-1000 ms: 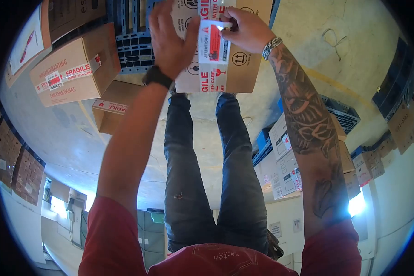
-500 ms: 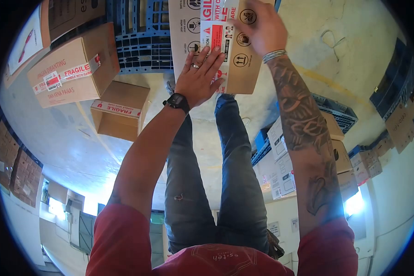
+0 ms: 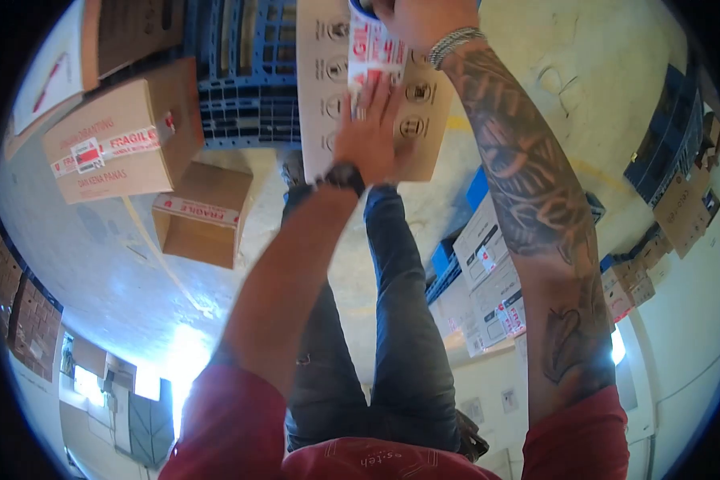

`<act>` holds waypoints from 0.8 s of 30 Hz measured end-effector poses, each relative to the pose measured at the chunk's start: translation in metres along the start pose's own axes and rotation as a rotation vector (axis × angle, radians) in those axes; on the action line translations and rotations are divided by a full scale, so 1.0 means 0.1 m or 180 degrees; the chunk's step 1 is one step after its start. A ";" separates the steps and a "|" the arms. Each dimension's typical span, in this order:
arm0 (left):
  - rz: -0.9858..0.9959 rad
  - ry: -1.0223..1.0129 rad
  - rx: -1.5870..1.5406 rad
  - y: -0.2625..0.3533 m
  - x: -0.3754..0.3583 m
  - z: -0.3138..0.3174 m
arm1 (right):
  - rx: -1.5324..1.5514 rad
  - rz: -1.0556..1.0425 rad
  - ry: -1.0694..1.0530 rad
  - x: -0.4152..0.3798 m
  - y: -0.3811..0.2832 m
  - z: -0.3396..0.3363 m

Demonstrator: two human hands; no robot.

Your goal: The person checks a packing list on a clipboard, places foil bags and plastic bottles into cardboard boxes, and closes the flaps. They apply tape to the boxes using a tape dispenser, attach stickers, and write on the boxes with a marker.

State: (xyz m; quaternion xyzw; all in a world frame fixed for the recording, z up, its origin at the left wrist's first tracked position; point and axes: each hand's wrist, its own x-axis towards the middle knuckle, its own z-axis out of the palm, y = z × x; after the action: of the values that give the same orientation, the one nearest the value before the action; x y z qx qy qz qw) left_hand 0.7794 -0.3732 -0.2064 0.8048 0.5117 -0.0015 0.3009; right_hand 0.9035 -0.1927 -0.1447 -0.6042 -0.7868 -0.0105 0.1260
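Note:
A cardboard box (image 3: 428,156) stands before me at the top of the head view, printed with black handling symbols. Red-and-white "FRAGILE" tape (image 3: 368,48) runs along its top face. My left hand (image 3: 370,144) lies flat on the tape with its fingers spread, slightly blurred. At the upper frame edge my right hand (image 3: 432,22) is curled at a tape roll (image 3: 365,8), of which only a dark blue rounded rim and the white inside show. Part of that hand and the roll are cut off by the frame.
A blue plastic pallet (image 3: 248,112) lies left of the box. Further left are a taped carton (image 3: 108,156) and a smaller open carton (image 3: 200,232). White printed boxes (image 3: 488,296) are stacked to the right, partly behind my right arm. Another dark pallet (image 3: 656,152) lies at far right.
My right hand has moved up and left across the box, and the blue-rimmed roll has come into view. My left hand has slid down and right along the tape. The whole view has shifted slightly.

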 end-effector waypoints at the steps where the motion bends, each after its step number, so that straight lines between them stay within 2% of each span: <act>1: 0.0078 -0.0434 -0.0033 0.04 -0.20 -0.02 | -0.0143 -0.0021 -0.0541 0.06 0.07 0.15; 2: 0.0158 -0.0869 -0.0068 0.10 -0.49 -0.02 | -0.0304 -0.0025 -0.1086 0.09 0.12 0.23; 3: 0.0113 -0.0986 -0.0326 0.11 -0.80 0.13 | -0.0159 0.0154 -0.1174 0.12 0.12 0.22; 4: -0.0022 -0.0912 -0.0494 0.15 -1.01 -0.01 | -0.0027 0.0329 -0.1242 0.15 0.14 0.17; 6: -0.0148 -0.1265 -0.0641 0.06 -1.41 -0.28 | -0.0005 0.0321 -0.1698 0.14 0.15 -0.03; 8: -0.0651 -0.1509 -0.1145 -0.15 -1.75 -0.59 | 0.0662 0.0697 -0.1545 -0.04 0.25 -0.21; 9: -0.0993 -0.1575 -0.1481 -0.30 -1.93 -0.74 | 0.1311 0.0826 -0.1119 -0.16 0.26 -0.38; 10: -0.1338 -0.1343 -0.1742 -0.49 -2.14 -0.82 | 0.1765 0.1604 -0.1831 -0.16 0.21 -0.75; 11: -0.1679 -0.1102 -0.2010 -0.69 -2.37 -0.94 | 0.2132 0.1787 -0.1502 -0.39 0.26 -0.82; 12: -0.2215 -0.0811 -0.2130 -0.84 -2.56 -1.15 | 0.3015 0.2371 -0.1507 -0.39 0.14 -1.29; 13: -0.2476 -0.0532 -0.2083 -1.00 -2.75 -1.30 | 0.3529 0.2650 -0.1461 -0.58 0.19 -1.51; 14: -0.2286 -0.0490 -0.1521 -1.16 -2.93 -1.53 | 0.3880 0.2553 -0.1046 -0.79 0.20 -1.76; 15: -0.2928 -0.1048 -0.1371 -1.17 -2.94 -1.95 | 0.4479 0.2812 -0.0922 -0.72 0.08 -2.31; 16: -0.2587 -0.0782 -0.0785 -1.29 -3.21 -2.05 | 0.4427 0.2850 -0.0763 -0.63 0.00 -2.91; 17: -0.2583 -0.0874 -0.0430 -1.32 -3.35 -2.23 | 0.4604 0.2677 -0.0515 -0.76 0.04 -3.20; 18: -0.2916 -0.1056 -0.0492 -1.26 -3.34 -2.45 | 0.7121 0.3750 -0.0139 -0.75 0.04 -3.60; 19: -0.3256 -0.1258 -0.0557 -1.19 -3.28 -2.65 | 0.6977 0.3122 -0.0402 -0.81 0.10 -3.71; 20: -0.3213 -0.1134 -0.0484 -1.14 -3.10 -2.81 | 0.6795 0.2503 -0.0578 -0.86 0.16 -3.83; 21: -0.2838 -0.1274 -0.0414 -1.02 -2.90 -2.92 | 0.6814 0.2399 -0.0324 -0.86 0.16 -3.95; 22: -0.2486 -0.1396 -0.0336 -0.84 -2.70 -3.01 | 0.5466 0.1494 -0.0469 -0.91 0.34 -4.00; 23: -0.2732 -0.0085 -0.0526 -0.73 -2.42 -2.85 | 0.4056 0.0800 -0.0316 -0.96 0.51 -4.05; 24: -0.2298 0.0508 -0.1490 -0.21 -1.79 -3.27 | 0.2780 -0.0173 -0.0102 -0.91 0.75 -4.10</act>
State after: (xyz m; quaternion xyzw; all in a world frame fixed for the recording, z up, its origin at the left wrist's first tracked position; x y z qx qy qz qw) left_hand 0.5767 -0.3550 0.1067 0.4820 0.7684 0.0717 0.4149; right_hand 1.0728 -0.3276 0.2228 -0.4734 -0.7349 0.3292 0.3570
